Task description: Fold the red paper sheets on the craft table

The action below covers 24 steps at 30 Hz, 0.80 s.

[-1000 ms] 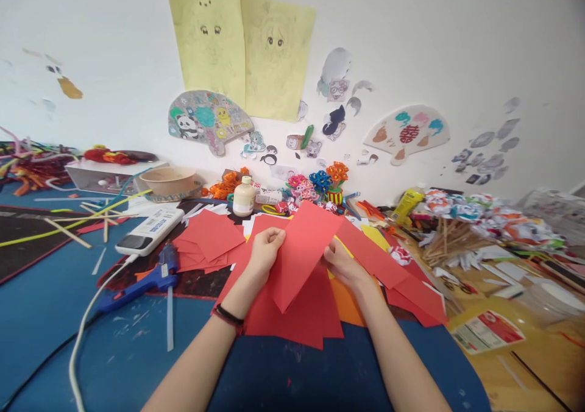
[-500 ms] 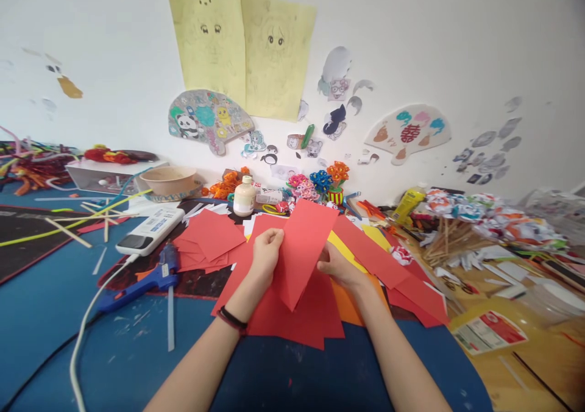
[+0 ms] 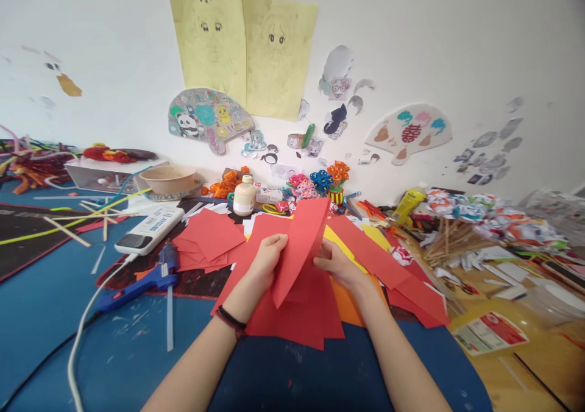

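Observation:
A folded sheet of red paper [image 3: 300, 244] is held up in front of me, tilted above more red sheets [image 3: 292, 323] on the blue table. My left hand [image 3: 269, 256] pinches its left side, thumb on the near face. On the other side, my right hand [image 3: 336, 262] has its thumb and fingers closed at the right edge; its fingertips are partly hidden behind the paper. An orange sheet [image 3: 350, 302] lies under the right wrist. To the right are long red strips [image 3: 370, 250], and to the left is a pile of red squares [image 3: 214, 235].
Left of the paper lie a blue glue gun [image 3: 146, 284] and a white power strip [image 3: 150, 230] with its cable. A glue bottle [image 3: 244, 196] and pipe-cleaner flowers [image 3: 320, 181] stand by the wall. Scissors [image 3: 461, 285] and wooden sticks [image 3: 445, 244] are at the right.
The folded red paper has turned and leaned a little to the left, showing a narrower face. My right hand's fingers have shifted slightly along its right edge.

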Motion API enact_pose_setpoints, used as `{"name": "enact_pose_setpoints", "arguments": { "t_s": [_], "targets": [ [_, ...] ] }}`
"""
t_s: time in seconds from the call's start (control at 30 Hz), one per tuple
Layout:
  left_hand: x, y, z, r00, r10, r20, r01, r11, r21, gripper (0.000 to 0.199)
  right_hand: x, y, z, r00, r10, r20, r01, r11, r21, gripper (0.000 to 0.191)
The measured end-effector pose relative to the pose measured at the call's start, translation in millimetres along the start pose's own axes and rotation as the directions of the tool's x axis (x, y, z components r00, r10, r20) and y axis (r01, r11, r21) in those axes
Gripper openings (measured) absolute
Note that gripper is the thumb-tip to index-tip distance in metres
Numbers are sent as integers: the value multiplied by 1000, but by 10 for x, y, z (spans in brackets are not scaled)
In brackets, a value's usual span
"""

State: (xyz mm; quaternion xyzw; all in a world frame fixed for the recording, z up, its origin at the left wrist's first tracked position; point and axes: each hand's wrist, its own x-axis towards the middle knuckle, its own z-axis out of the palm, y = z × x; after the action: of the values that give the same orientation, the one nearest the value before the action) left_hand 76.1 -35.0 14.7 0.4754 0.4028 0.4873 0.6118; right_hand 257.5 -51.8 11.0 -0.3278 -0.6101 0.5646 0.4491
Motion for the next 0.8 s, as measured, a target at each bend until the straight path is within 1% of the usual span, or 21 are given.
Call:
{"name": "enact_pose_setpoints", "arguments": {
  "t_s": [0.1, 0.13, 0.2, 0.23, 0.3, 0.33, 0.37, 0.4, 0.47, 0.53, 0.6, 0.67, 0.7, 0.73, 0.77, 0.8],
  "targets": [
    [5, -10, 4, 999, 27, 34, -35, 970, 239, 30, -14, -18, -48, 989, 62, -136, -61, 998, 9, 35],
    [10, -15, 2, 999, 23, 42, -35, 952, 304, 29, -16, -20, -70, 978, 85, -190, -84, 996, 17, 30],
    [15, -25, -6, 998, 49, 48, -65, 888, 455, 23, -14, -23, -110, 953, 106, -284, -99, 994, 38, 28],
    [13, -30, -11, 995, 87, 43, -95, 816, 571, 19, -11, -26, -125, 941, 99, -322, -89, 995, 46, 28],
    [4, -32, -16, 980, 195, 33, -144, 596, 790, 13, 0, -34, -140, 922, 63, -382, -47, 998, 51, 27],
    [-2, -28, -17, 967, 254, 30, -155, 490, 858, 17, 6, -39, -140, 907, 38, -419, -19, 999, 50, 27],
    [-7, -20, -16, 952, 306, 31, -164, 421, 892, 24, 12, -44, -136, 886, 17, -463, 7, 999, 51, 28],
    [-12, -6, -15, 937, 349, 27, -178, 408, 895, 30, 18, -47, -131, 862, 2, -506, 30, 998, 56, 28],
    [-24, 34, -6, 896, 444, 25, -248, 452, 857, 38, 29, -47, -121, 811, -27, -585, 84, 994, 71, 26],
    [-49, 85, 13, 841, 538, 59, -371, 493, 787, 38, 37, -39, -121, 762, -59, -645, 135, 988, 69, 25],
    [-88, 128, 45, 782, 596, 185, -529, 476, 703, 40, 46, -30, -130, 717, -89, -691, 166, 985, 45, 23],
    [-125, 143, 82, 728, 584, 360, -650, 419, 634, 51, 55, -23, -142, 689, -92, -719, 177, 983, 44, 22],
    [-133, 137, 97, 711, 561, 424, -680, 396, 617, 58, 58, -22, -146, 687, -82, -722, 178, 982, 58, 22],
    [-131, 122, 108, 709, 541, 452, -687, 385, 616, 60, 60, -23, -149, 693, -70, -718, 178, 981, 76, 22],
    [-117, 100, 110, 721, 532, 444, -675, 393, 625, 57, 60, -26, -150, 705, -58, -707, 178, 979, 97, 22],
    [-93, 73, 105, 742, 531, 409, -650, 422, 633, 51, 57, -30, -148, 721, -50, -691, 178, 977, 116, 22]
  ]
}}
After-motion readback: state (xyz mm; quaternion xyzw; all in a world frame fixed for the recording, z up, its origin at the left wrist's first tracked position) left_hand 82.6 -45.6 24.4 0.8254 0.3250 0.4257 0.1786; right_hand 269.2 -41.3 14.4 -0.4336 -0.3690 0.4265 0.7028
